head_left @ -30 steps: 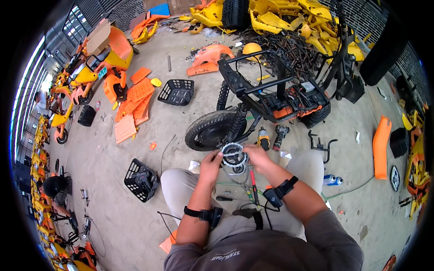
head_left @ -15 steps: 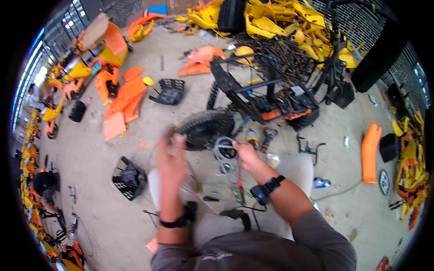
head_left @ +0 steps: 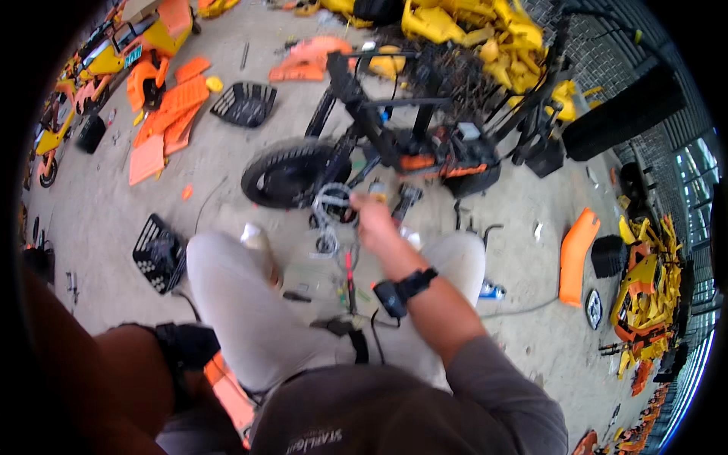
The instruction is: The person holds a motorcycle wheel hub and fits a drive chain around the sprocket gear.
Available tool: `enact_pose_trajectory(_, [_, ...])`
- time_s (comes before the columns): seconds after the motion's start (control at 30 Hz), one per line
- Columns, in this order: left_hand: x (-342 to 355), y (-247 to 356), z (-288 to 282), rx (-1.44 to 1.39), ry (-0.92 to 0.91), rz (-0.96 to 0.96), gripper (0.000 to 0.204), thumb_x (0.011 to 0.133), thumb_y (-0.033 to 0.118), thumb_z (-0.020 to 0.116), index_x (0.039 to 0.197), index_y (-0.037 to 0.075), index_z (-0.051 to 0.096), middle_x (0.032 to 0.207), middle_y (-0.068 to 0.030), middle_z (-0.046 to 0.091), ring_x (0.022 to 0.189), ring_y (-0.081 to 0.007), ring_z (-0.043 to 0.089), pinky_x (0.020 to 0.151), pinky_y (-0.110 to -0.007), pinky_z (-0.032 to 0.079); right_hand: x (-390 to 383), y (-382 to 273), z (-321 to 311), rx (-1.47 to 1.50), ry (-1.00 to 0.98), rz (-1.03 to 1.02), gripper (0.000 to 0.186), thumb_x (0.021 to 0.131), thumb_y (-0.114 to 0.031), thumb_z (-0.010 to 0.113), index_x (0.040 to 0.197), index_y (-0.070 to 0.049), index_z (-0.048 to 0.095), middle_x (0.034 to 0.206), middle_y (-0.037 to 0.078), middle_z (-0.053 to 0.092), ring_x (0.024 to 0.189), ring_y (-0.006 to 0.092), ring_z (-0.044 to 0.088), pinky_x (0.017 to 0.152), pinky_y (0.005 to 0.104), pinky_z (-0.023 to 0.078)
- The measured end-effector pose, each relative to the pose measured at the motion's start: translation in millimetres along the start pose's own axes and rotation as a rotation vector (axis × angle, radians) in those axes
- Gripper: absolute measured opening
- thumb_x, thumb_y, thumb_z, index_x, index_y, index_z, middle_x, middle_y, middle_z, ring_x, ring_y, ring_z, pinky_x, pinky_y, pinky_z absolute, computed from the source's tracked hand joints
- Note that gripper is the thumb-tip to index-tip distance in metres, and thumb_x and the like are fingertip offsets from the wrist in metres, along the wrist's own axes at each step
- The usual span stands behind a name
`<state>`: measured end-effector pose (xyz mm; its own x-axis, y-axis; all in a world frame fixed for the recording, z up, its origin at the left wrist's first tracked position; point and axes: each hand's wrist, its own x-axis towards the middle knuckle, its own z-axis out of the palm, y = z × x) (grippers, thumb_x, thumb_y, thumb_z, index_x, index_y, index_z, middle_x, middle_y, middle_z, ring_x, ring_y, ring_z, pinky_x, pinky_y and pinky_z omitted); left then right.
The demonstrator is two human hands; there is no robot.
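Observation:
My right hand point(head_left: 373, 220) has its fingers closed on a grey looped part point(head_left: 331, 199); a smaller ring point(head_left: 326, 244) hangs below. Its exact kind I cannot make out. Just behind it is the black rear tyre point(head_left: 262, 182) of a stripped two-wheeler with a black frame point(head_left: 387, 129). My left hand point(head_left: 91, 379) is a dark, blurred shape near the lower left edge, its fingers not distinguishable. A cordless power tool point(head_left: 408, 201) lies beyond my right hand, and a red-handled tool point(head_left: 350, 280) lies on the floor between my legs.
A black basket point(head_left: 161, 254) stands left of my knee, another black basket point(head_left: 246, 104) farther off. Orange panels point(head_left: 171, 114) lie at the far left. Yellow body parts point(head_left: 485, 34) are heaped at the back. On the right are a long orange panel point(head_left: 579, 256) and a blue-and-white can point(head_left: 493, 290).
My left hand has moved from in front of me down to the lower left, close to the camera. My right hand keeps the looped part near the wheel. The view has shifted right.

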<state>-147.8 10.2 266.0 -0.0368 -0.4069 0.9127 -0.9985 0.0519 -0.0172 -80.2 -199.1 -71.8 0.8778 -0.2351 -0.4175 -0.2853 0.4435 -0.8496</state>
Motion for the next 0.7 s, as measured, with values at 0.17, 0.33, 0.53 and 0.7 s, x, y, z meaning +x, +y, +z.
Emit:
enact_pose_trajectory(0.17, [-13, -18, 1, 0.019, -0.070, -0.011, 0.054, 0.090, 0.008, 0.058, 0.140, 0.003, 0.038, 0.133, -0.0163, 0.052, 0.126, -0.0269, 0.047, 0.106, -0.040, 0.034, 22, 14, 9, -0.098, -0.120, -0.056, 0.019, 0.096, -0.018, 0.058, 0.104, -0.002, 0.064, 0.100, 0.008, 0.065, 0.096, 0.0188, 0.058, 0.087, 0.0339, 0.044])
enact_pose_trajectory(0.33, [2, -13, 10, -0.080, -0.067, 0.029, 0.058, 0.088, 0.007, 0.058, 0.141, 0.004, 0.034, 0.135, -0.0168, 0.049, 0.128, -0.0279, 0.045, 0.107, -0.041, 0.033, -32, -45, 3, -0.153, 0.090, -0.079, 0.024, 0.096, -0.019, 0.058, 0.107, 0.001, 0.063, 0.095, 0.009, 0.065, 0.089, 0.0196, 0.059, 0.080, 0.0348, 0.047])
enact_pose_trajectory(0.53, [-22, -35, 19, -0.091, -0.105, -0.114, 0.064, 0.087, 0.004, 0.058, 0.144, 0.005, 0.029, 0.137, -0.0173, 0.047, 0.130, -0.0290, 0.042, 0.108, -0.042, 0.031, 16, 32, -9, -0.353, 0.066, -0.111, 0.028, 0.095, -0.021, 0.059, 0.108, 0.003, 0.063, 0.096, 0.010, 0.066, 0.093, 0.0214, 0.061, 0.082, 0.0360, 0.048])
enact_pose_trajectory(0.7, [-19, -33, 25, -0.070, -0.095, -0.042, 0.069, 0.085, 0.003, 0.058, 0.146, 0.006, 0.026, 0.140, -0.0178, 0.044, 0.132, -0.0299, 0.040, 0.109, -0.043, 0.030, 13, 7, -26, -0.292, 0.064, -0.173, 0.029, 0.095, -0.022, 0.059, 0.107, 0.003, 0.063, 0.097, 0.011, 0.066, 0.095, 0.0223, 0.062, 0.082, 0.0365, 0.048])
